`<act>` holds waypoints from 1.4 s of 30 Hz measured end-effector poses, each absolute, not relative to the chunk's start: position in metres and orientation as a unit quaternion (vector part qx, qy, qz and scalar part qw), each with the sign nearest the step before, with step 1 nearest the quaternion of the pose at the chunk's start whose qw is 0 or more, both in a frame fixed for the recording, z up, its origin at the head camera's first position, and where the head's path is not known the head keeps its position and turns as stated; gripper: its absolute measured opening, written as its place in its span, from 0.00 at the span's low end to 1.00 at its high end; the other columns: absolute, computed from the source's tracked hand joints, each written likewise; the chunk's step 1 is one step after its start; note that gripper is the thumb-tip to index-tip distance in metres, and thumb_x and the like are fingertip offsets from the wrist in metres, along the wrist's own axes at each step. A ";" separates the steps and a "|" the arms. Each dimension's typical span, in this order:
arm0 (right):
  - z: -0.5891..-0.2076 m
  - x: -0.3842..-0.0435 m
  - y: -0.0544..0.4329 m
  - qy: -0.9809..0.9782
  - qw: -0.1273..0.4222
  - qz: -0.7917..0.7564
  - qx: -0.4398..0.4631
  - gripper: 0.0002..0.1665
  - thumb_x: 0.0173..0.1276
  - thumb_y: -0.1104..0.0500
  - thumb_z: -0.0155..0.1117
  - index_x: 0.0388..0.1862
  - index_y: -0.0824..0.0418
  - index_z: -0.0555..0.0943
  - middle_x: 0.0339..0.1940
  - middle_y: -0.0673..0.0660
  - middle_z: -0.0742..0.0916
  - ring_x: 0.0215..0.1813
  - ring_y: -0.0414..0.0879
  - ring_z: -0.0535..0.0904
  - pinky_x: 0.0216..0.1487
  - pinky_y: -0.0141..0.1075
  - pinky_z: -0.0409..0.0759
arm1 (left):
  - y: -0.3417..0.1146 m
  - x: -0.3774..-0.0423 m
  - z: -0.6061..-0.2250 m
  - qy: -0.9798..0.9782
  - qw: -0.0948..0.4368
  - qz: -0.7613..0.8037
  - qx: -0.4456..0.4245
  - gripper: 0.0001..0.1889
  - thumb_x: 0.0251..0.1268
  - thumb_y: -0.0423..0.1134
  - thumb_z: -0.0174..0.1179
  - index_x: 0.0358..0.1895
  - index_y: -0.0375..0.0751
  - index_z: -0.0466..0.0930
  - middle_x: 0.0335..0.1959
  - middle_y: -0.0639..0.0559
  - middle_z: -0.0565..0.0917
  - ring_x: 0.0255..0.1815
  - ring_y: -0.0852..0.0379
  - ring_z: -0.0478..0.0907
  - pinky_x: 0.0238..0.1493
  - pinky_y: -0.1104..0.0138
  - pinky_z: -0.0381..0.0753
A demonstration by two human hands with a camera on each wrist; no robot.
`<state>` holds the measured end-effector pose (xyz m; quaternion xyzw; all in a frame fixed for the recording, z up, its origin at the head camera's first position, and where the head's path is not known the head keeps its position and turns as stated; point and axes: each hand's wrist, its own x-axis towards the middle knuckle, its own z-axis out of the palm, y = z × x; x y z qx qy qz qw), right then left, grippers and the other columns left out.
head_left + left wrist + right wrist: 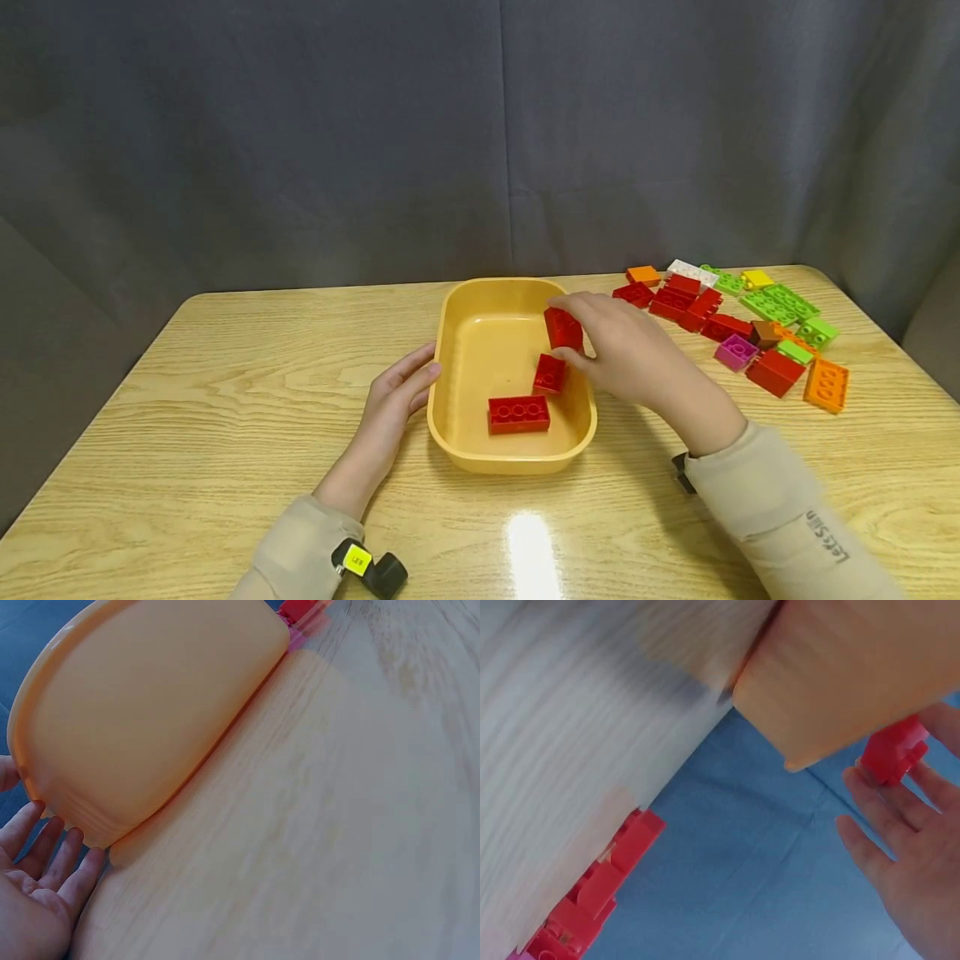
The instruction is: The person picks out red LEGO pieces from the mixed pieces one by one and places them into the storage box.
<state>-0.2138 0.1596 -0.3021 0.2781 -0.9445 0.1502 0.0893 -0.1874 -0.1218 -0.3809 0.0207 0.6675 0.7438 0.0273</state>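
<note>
A yellow plastic bin [468, 350] stands on the table between my hands. My left hand [392, 402] rests against its left side, thumb at the rim; the left wrist view shows the extended fingers [66, 859] touching the outer wall. Over the bin's right rim, my right hand [626, 346] pinches a red toy brick [562, 328] between thumb and fingers. The same brick [892, 752] shows beside the rim in the right wrist view. Inside the bin lie a smaller red brick [550, 373] and a long red brick [519, 414], its hollow underside upward.
To the right, loose bricks are spread on the table [225, 417], among them a white brick [692, 273], a purple brick [736, 352], an orange brick [827, 385] and a green plate [768, 307]. A dark curtain [337, 150] hangs behind the table.
</note>
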 end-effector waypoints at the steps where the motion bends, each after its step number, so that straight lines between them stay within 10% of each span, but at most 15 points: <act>1: -0.303 -0.214 0.158 -0.943 0.092 0.148 0.284 0.33 0.64 0.54 0.73 0.65 0.62 0.73 0.60 0.62 0.81 0.63 0.59 0.75 0.66 0.56 0.71 | -0.122 -0.187 -0.381 0.667 0.027 0.744 0.021 0.24 0.72 0.40 0.57 0.69 0.38 0.71 0.68 0.45 0.73 0.61 0.49 0.77 0.56 0.68 0.79; 42: -0.317 -0.212 0.149 -0.938 0.108 0.107 0.311 0.31 0.66 0.56 0.70 0.65 0.66 0.75 0.59 0.64 0.81 0.62 0.60 0.75 0.67 0.55 0.70 | -0.122 -0.188 -0.381 0.666 0.030 0.746 0.013 0.24 0.73 0.40 0.57 0.69 0.38 0.71 0.67 0.46 0.73 0.61 0.48 0.76 0.57 0.67 0.79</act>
